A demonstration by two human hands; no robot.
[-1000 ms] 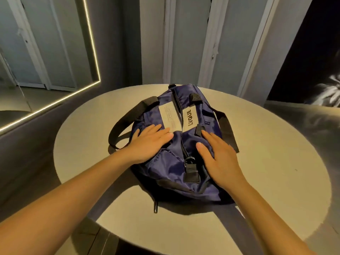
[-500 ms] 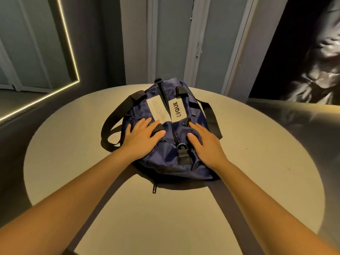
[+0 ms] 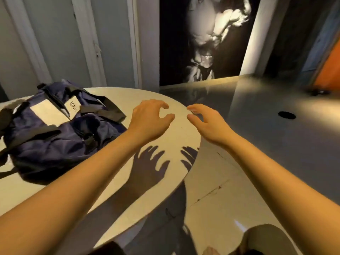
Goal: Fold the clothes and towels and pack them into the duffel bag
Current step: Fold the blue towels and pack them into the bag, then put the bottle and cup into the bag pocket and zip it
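A navy duffel bag (image 3: pixel 55 133) with black straps and white labels lies zipped on the left side of the round beige table (image 3: pixel 128 190). My left hand (image 3: pixel 149 120) hovers above the table to the right of the bag, fingers loosely curled, holding nothing. My right hand (image 3: pixel 206 122) hangs beside it over the table's right edge, fingers also loosely bent and empty. Neither hand touches the bag. No clothes or towels are in view.
To the right of the table is a glossy grey floor or platform (image 3: pixel 276 135) with a dark round hole (image 3: pixel 286 115). Grey panelled doors (image 3: pixel 73 43) and a dark poster (image 3: pixel 207 39) stand behind. Something orange (image 3: pixel 329 67) shows at far right.
Both hands have lifted off the duffel bag and moved right, above the table. The view has swung to the right, so the bag now lies at the left.
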